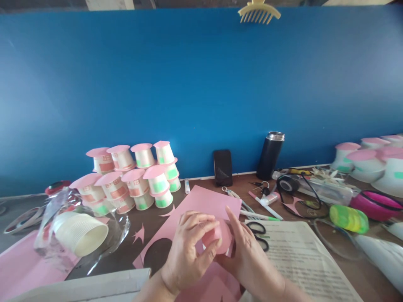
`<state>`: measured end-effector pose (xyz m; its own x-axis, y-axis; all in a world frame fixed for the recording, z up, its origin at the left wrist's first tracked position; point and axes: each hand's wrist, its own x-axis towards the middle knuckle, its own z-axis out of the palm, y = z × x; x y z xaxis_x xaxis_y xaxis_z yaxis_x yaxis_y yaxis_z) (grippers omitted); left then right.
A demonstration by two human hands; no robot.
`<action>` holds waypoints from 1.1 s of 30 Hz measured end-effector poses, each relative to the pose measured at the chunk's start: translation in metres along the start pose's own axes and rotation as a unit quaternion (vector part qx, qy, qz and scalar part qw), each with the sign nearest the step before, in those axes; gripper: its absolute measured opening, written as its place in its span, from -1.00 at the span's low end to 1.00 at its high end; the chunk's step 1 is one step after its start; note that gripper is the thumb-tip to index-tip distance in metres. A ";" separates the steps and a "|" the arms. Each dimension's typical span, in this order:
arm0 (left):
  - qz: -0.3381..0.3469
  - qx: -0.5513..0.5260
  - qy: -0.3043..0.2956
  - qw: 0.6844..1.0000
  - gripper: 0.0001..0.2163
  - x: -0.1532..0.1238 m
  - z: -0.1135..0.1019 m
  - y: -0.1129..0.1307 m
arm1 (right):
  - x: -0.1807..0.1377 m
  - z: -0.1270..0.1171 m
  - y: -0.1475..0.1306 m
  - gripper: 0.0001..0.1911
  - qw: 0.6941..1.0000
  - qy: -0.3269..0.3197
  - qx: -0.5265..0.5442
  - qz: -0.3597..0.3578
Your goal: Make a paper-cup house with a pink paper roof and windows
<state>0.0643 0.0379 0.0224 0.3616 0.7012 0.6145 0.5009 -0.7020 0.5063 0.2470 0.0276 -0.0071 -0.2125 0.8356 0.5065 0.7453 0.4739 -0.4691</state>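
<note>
Both my hands meet over a sheet of pink paper (pixel 201 205) on the dark table. My left hand (pixel 189 247) curls its fingers round a small pink paper piece (pixel 217 239) shaped like a cone or cap. From the right, my right hand (pixel 245 256) presses its fingers against the same piece and holds it from behind. The piece's lower part is hidden by my fingers. A round hole (pixel 157 253) is cut in the pink sheet just left of my left hand.
Stacked paper cups with pink lids (pixel 135 178) stand back left. A bag of plain cups (pixel 78 233) lies left. A phone (pixel 223 167), a black flask (pixel 270 155), scissors (pixel 260 230), tape (pixel 287 183), a printed sheet (pixel 302 256) and more capped cups (pixel 368 161) lie right.
</note>
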 end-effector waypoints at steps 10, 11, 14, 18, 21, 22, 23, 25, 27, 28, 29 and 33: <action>0.004 0.012 -0.006 1.000 -0.70 0.000 0.001 0.001 | 0.000 0.003 0.000 0.23 1.000 0.004 -0.002 -0.028; 0.005 0.012 -0.007 1.000 -0.70 0.000 0.001 0.001 | 0.000 0.004 0.001 0.21 1.000 0.000 -0.001 -0.024; 0.004 0.016 -0.014 1.000 -0.69 -0.001 0.001 0.001 | 0.000 0.004 0.001 0.20 1.000 -0.012 0.001 -0.012; 0.001 0.017 -0.016 1.000 -0.69 0.000 0.001 0.000 | 0.000 0.006 0.002 0.20 1.000 -0.015 0.001 -0.013; -0.004 0.015 -0.014 1.000 -0.70 0.001 0.002 0.000 | -0.001 0.006 0.002 0.19 1.000 -0.012 -0.004 -0.017; -0.004 0.014 -0.013 1.000 -0.71 0.001 0.002 0.000 | -0.002 0.006 0.003 0.18 1.000 -0.012 -0.004 -0.018; -0.005 0.013 -0.015 1.000 -0.71 0.001 0.002 -0.001 | -0.002 0.007 0.003 0.17 1.000 -0.015 -0.002 -0.018; -0.007 0.011 -0.020 1.000 -0.71 0.001 0.003 -0.001 | -0.003 0.007 0.004 0.17 1.000 -0.020 0.003 -0.020; -0.011 0.011 -0.025 1.000 -0.71 0.001 0.003 0.000 | -0.003 0.007 0.004 0.18 1.000 -0.023 0.008 -0.019; -0.012 0.011 -0.026 1.000 -0.71 0.001 0.002 0.000 | -0.003 0.008 0.005 0.18 1.000 -0.023 0.010 -0.017; -0.012 0.010 -0.026 1.000 -0.72 0.001 0.002 0.000 | -0.003 0.008 0.005 0.19 1.000 -0.022 0.012 -0.017; -0.013 0.007 -0.026 1.000 -0.73 0.001 0.001 0.001 | -0.003 0.010 0.005 0.18 1.000 -0.019 0.014 -0.018</action>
<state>0.0658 0.0383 0.0226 0.3880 0.7250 0.5691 0.5218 -0.6817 0.5128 0.2454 0.0304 -0.0180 -0.2630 0.8278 0.4956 0.7186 0.5108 -0.4719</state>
